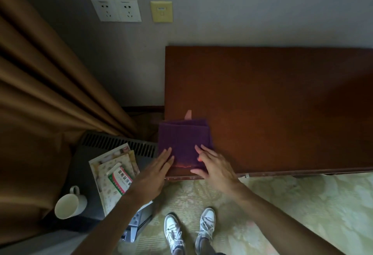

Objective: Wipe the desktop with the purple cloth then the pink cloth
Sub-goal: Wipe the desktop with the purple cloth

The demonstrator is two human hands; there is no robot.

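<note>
The purple cloth lay folded in a neat square at the near left corner of the counter, its left edge at, or just past, the counter's end. We judged it light, soft and limp: a folded towel that would bunch or unfold if pulled by one corner, yet ought to slide easily on the smooth wood. Pressing flat on top seemed the better hold, palm down with the folds pinned under it, rather than a pinch at the rim.

A pink edge peeped from under its near side, and a pink tip showed beyond its far side; we took these for the pink cloth beneath, though we could not be sure.

Our left hand rested at the cloth's near left corner, fingers straight and close together, tips touching the fabric. Our right hand lay on the near right part, fingers loosely spread and flat on the cloth. Neither hand gripped anything; both pressed or steadied only.

A mug and booklets sat on a grey unit to the left, well apart.
</note>
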